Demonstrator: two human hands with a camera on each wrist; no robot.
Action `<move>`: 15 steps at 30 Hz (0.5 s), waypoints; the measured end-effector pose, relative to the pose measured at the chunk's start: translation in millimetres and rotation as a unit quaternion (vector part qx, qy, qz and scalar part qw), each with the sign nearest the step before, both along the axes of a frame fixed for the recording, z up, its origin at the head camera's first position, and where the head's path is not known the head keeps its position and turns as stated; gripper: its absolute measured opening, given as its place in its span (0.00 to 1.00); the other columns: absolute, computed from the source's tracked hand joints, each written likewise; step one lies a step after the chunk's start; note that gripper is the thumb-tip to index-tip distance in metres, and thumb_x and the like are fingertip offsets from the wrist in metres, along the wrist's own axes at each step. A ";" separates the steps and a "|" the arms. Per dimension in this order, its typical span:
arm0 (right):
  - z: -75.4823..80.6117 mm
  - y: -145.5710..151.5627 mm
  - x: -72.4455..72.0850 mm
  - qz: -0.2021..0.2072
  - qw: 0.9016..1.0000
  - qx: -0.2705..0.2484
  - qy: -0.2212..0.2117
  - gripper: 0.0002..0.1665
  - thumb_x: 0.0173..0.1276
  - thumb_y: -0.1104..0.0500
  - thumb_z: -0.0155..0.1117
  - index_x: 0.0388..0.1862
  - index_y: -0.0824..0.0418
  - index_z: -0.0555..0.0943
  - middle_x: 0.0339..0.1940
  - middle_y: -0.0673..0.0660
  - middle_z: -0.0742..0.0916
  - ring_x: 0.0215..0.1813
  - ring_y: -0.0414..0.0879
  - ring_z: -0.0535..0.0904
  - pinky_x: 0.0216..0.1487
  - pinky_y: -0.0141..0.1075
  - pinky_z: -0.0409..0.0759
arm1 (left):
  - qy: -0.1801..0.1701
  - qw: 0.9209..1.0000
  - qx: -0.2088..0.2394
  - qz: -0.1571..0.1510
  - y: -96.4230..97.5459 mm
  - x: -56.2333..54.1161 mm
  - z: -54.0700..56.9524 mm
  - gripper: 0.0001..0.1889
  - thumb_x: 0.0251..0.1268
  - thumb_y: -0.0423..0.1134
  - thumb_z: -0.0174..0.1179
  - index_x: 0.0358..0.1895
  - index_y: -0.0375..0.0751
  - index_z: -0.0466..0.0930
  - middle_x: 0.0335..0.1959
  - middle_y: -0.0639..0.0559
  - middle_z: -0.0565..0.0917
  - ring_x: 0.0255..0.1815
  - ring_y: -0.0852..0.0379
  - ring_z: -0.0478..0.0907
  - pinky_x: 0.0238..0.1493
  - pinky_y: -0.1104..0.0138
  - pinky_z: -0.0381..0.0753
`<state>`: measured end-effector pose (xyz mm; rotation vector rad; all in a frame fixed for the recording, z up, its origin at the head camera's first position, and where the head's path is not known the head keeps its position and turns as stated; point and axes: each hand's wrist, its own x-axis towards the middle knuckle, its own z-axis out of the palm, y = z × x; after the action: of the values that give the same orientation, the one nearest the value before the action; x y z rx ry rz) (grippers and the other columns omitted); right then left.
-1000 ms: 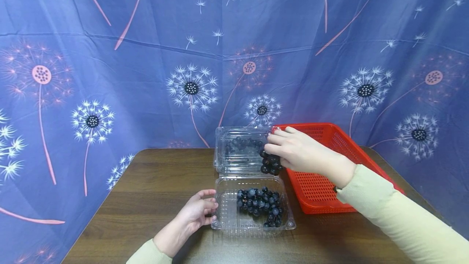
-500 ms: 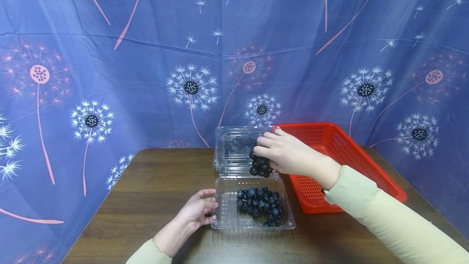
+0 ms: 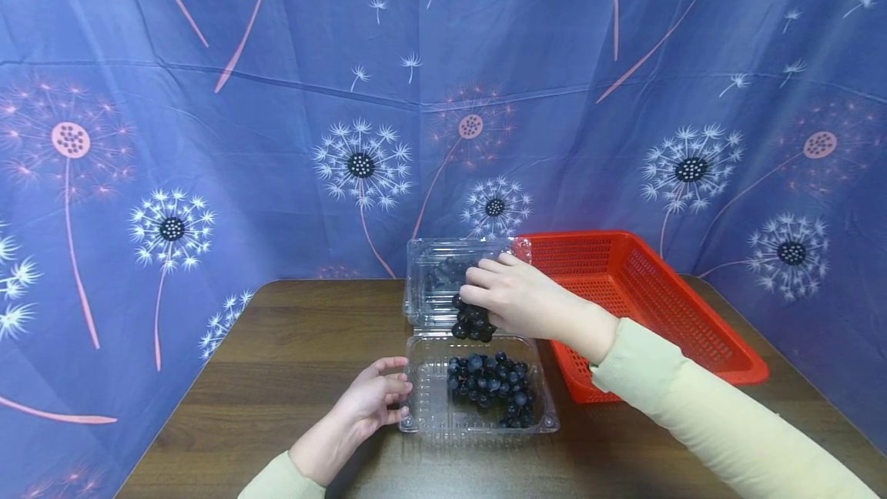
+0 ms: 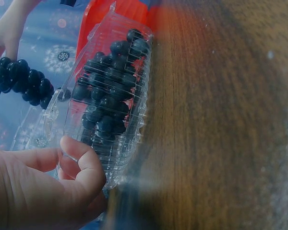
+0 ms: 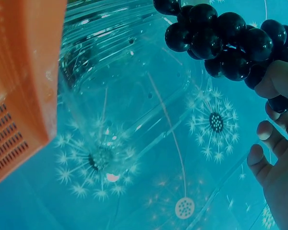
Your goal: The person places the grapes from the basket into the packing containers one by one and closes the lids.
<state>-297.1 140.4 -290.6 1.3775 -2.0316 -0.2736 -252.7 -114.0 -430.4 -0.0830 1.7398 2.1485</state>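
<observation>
My right hand (image 3: 509,295) holds a bunch of dark grapes (image 3: 473,320) by its top. The bunch hangs above the back of an open clear plastic clamshell container (image 3: 430,418), in front of its raised lid (image 3: 426,276). In the right wrist view the grapes (image 5: 233,43) hang from the thumb and fingers. Another bunch of grapes (image 3: 492,380) lies in the right part of the container's base. My left hand (image 3: 370,399) grips the base's left edge; in the left wrist view its thumb and fingers (image 4: 89,165) close on the container's wall.
A red perforated plastic basket (image 3: 665,291) stands right of the container, its near part partly hidden by my right forearm. Both stand on a brown wooden table (image 3: 312,329). A blue dandelion-patterned cloth (image 3: 277,137) hangs behind the table and at both sides.
My right hand has moved left with its bunch of grapes, away from the basket and across the container's lid. The left hand, the container and the grapes inside it have stayed put.
</observation>
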 end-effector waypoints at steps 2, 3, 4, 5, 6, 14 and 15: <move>-1.3 -3.2 0.1 0.004 1.000 -0.001 0.001 0.21 0.42 0.65 0.67 0.36 0.55 0.72 0.31 0.50 0.75 0.34 0.47 0.70 0.32 0.36 0.64 | 0.000 1.000 0.000 -0.001 0.0 0.1 -0.1 0.27 0.55 0.23 0.53 0.60 0.32 0.58 0.34 0.52 0.67 0.30 0.61 0.69 0.29 0.70 0.75; -1.9 -4.8 0.1 0.005 1.000 -0.002 0.001 0.21 0.42 0.65 0.67 0.36 0.54 0.72 0.30 0.49 0.75 0.34 0.46 0.70 0.32 0.36 0.64 | 0.000 1.000 0.000 -0.001 0.0 0.2 -0.2 0.27 0.55 0.23 0.53 0.60 0.32 0.58 0.34 0.52 0.67 0.30 0.61 0.69 0.29 0.70 0.75; -2.8 -6.2 0.0 0.008 1.000 -0.004 0.003 0.20 0.43 0.65 0.66 0.36 0.54 0.71 0.30 0.49 0.75 0.34 0.46 0.70 0.31 0.36 0.64 | -0.001 1.000 0.000 -0.002 0.0 0.2 -0.2 0.27 0.55 0.23 0.53 0.60 0.32 0.58 0.34 0.52 0.67 0.30 0.61 0.69 0.29 0.70 0.75; -3.4 -7.7 0.2 0.009 1.000 -0.004 0.003 0.20 0.43 0.66 0.66 0.36 0.54 0.71 0.30 0.49 0.74 0.33 0.46 0.69 0.31 0.35 0.63 | -0.001 1.000 0.001 -0.002 0.1 0.3 -0.2 0.27 0.55 0.23 0.53 0.60 0.32 0.59 0.34 0.52 0.67 0.30 0.61 0.69 0.29 0.71 0.75; -3.8 -9.3 0.7 0.010 1.000 -0.005 0.003 0.20 0.43 0.66 0.66 0.36 0.54 0.71 0.30 0.49 0.74 0.33 0.46 0.69 0.31 0.35 0.63 | -0.001 1.000 0.001 -0.002 0.1 0.3 -0.1 0.27 0.55 0.23 0.53 0.60 0.32 0.58 0.34 0.52 0.67 0.30 0.61 0.69 0.29 0.71 0.75; -9.1 -21.2 2.2 0.010 1.000 -0.002 -0.005 0.20 0.45 0.65 0.65 0.38 0.53 0.73 0.33 0.48 0.76 0.35 0.45 0.70 0.32 0.35 0.63 | -0.002 1.000 0.001 0.000 0.3 0.1 0.5 0.27 0.54 0.23 0.53 0.59 0.31 0.59 0.33 0.52 0.67 0.30 0.61 0.69 0.28 0.71 0.75; -9.7 -22.9 2.3 0.013 1.000 -0.003 -0.006 0.20 0.45 0.65 0.65 0.39 0.53 0.73 0.33 0.48 0.77 0.35 0.45 0.70 0.32 0.35 0.64 | -0.003 1.000 0.001 0.000 0.3 0.0 0.4 0.27 0.55 0.23 0.53 0.59 0.31 0.59 0.33 0.52 0.67 0.30 0.61 0.69 0.28 0.71 0.75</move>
<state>-294.8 117.4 -300.3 1.4030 -2.0215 -0.2492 -252.7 -113.7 -430.0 -0.0880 1.7351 2.1477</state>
